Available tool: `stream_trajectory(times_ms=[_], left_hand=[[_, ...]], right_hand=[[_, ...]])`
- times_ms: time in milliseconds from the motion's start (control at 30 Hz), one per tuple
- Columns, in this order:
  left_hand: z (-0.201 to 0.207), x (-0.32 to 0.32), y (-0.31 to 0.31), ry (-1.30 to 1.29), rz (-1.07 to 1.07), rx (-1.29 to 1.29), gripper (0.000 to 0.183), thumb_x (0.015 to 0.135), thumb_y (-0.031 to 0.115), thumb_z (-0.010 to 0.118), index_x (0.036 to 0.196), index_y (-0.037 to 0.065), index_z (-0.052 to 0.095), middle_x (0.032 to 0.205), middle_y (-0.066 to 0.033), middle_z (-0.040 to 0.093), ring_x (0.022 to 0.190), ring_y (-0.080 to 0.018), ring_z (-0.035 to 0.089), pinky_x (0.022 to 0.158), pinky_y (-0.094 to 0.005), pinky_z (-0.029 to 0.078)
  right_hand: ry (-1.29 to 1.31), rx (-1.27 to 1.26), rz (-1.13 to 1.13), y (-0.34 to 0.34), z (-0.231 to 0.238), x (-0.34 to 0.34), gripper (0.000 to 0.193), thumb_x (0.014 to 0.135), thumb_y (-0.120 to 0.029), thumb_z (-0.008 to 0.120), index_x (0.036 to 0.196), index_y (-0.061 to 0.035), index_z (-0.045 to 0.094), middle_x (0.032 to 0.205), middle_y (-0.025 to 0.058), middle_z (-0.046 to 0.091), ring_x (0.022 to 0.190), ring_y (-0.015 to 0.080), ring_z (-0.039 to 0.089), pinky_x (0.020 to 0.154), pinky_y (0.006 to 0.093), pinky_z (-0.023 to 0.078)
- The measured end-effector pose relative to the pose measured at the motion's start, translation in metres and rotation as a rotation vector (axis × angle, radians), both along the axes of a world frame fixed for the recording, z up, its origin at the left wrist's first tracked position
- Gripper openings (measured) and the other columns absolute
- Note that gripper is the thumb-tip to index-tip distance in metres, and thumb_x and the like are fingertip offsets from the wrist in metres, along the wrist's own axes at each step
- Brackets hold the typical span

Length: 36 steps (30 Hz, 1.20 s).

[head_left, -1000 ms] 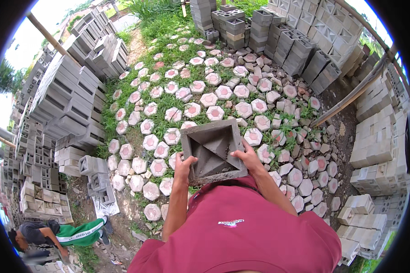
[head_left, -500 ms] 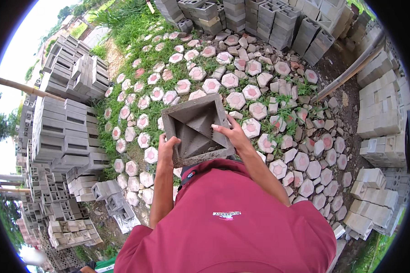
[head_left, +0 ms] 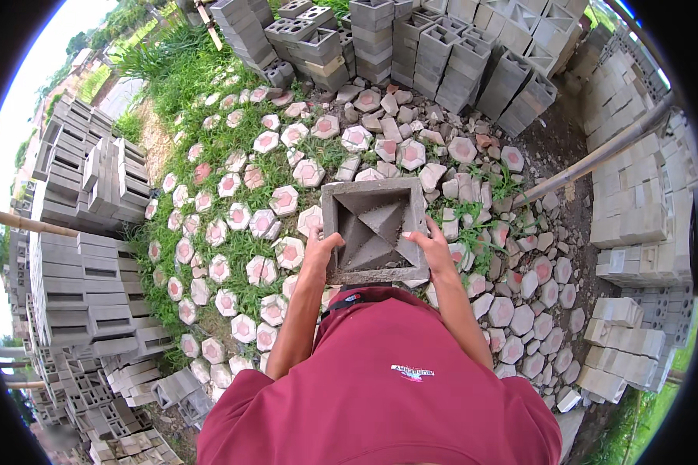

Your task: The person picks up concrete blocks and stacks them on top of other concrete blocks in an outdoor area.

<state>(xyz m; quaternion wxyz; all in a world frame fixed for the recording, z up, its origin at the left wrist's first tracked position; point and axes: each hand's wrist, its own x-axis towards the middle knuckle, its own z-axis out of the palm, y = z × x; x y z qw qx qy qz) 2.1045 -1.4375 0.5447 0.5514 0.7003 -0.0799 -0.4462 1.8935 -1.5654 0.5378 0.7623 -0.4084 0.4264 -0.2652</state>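
Observation:
I carry a square grey concrete vent block (head_left: 374,229) with a diagonal, pyramid-like hollow pattern, held flat at chest height in front of my red shirt. My left hand (head_left: 319,249) grips its left edge and my right hand (head_left: 430,245) grips its right edge, thumbs on top. Below the block lies ground covered with pink-centred hexagonal pavers (head_left: 285,198) set in grass.
Stacks of grey hollow concrete blocks (head_left: 411,46) stand ahead, more stacks (head_left: 81,279) rise on the left and others (head_left: 644,225) on the right. A slanted pole (head_left: 597,155) crosses at the right. Loose broken pavers (head_left: 520,294) lie on bare soil to the right.
The view has swung right: the block stacks ahead are closer and the person in green at lower left has left the frame. Both hands keep the same grip on the block.

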Motion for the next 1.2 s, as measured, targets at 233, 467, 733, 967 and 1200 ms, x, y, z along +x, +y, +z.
stream_trajectory(times_ms=[233, 467, 733, 967, 1200], left_hand=[[-0.004, 0.085, -0.119, 0.088, -0.033, 0.023, 0.064, 0.065, 0.014, 0.065, 0.125, 0.004, 0.048, 0.094, -0.0107, 0.059, 0.085, -0.0201, 0.056, 0.073, -0.0307, 0.046], [-0.005, 0.165, -0.211, 0.111, 0.078, -0.054, 0.051, 0.07, 0.01, 0.066, 0.115, 0.002, 0.044, 0.087, -0.0115, 0.059, 0.073, -0.0183, 0.057, 0.064, -0.0328, 0.048], [-0.015, 0.256, -0.333, -0.02, 0.227, -0.128, 0.051, 0.07, 0.008, 0.066, 0.115, 0.001, 0.043, 0.087, -0.0116, 0.058, 0.072, -0.0178, 0.058, 0.063, -0.0317, 0.05], [0.017, 0.301, -0.408, 0.035, 0.397, -0.216, 0.047, 0.071, 0.005, 0.064, 0.113, 0.001, 0.044, 0.084, -0.0089, 0.059, 0.072, -0.0159, 0.058, 0.065, -0.0295, 0.05], [0.001, 0.364, -0.466, 0.058, 0.441, -0.196, 0.048, 0.071, 0.003, 0.063, 0.115, 0.001, 0.044, 0.084, -0.0096, 0.06, 0.074, -0.0168, 0.058, 0.067, -0.0294, 0.05]], right_hand=[[-0.016, -0.073, 0.025, -0.125, -0.009, 0.082, 0.07, 0.076, -0.01, 0.064, 0.139, 0.0013, 0.038, 0.113, 0.0124, 0.06, 0.094, 0.0206, 0.061, 0.083, 0.0312, 0.049], [0.038, -0.066, 0.063, -0.231, -0.011, 0.179, 0.079, 0.081, -0.023, 0.072, 0.142, 0.0074, 0.031, 0.13, 0.0186, 0.051, 0.114, 0.0234, 0.054, 0.096, 0.0324, 0.044], [-0.092, -0.023, 0.317, -0.388, -0.012, 0.29, 0.076, 0.077, -0.013, 0.071, 0.14, 0.0063, 0.032, 0.112, 0.0138, 0.058, 0.098, 0.0197, 0.06, 0.085, 0.0318, 0.049], [-0.041, -0.004, 0.431, -0.481, 0.028, 0.369, 0.079, 0.08, -0.015, 0.071, 0.142, 0.0068, 0.027, 0.117, 0.0164, 0.056, 0.101, 0.0211, 0.059, 0.089, 0.0324, 0.049], [-0.024, 0.008, 0.512, -0.551, 0.017, 0.44, 0.081, 0.083, -0.022, 0.075, 0.143, 0.0044, 0.027, 0.123, 0.0164, 0.053, 0.11, 0.0211, 0.056, 0.095, 0.0334, 0.045]])
